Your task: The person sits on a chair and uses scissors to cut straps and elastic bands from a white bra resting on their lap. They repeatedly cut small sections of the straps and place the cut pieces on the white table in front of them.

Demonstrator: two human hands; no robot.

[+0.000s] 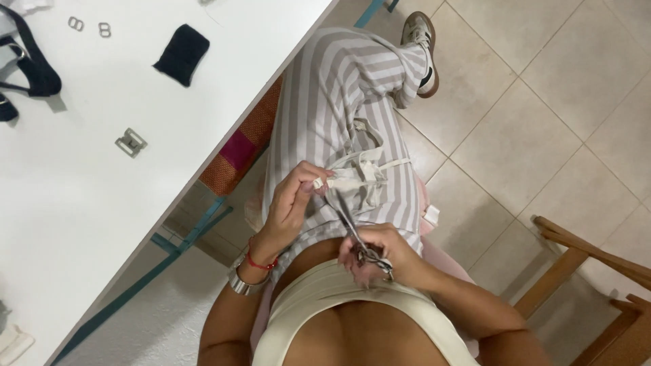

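Two hands are seen at work over a lap clad in striped trousers [339, 102], with the largest things taken first. A white tabletop [88, 224] fills the left side, and a tiled floor [542, 122] fills the right. A wooden chair [590, 271] is seen at the lower right corner, well apart from the hands. On the tabletop, a dark strap [30, 68] lies at the far left edge, a black fabric patch [182, 54] lies near the top, a square metal buckle [131, 142] lies below it, and two small metal rings [89, 27] lie between strap and patch. One sneaker [422, 51] is planted on the floor at the top.

A piece of white cloth [359, 179] is held above the lap. It is pinched at its near end by the left hand [295, 203], whose fingers are closed on it. A red cord and a metal bracelet are worn on that wrist. A pair of scissors [359, 237] is gripped by the right hand [380, 254], fingers closed about the handles, and the blades are pointed up toward the cloth, their tips just beside it.
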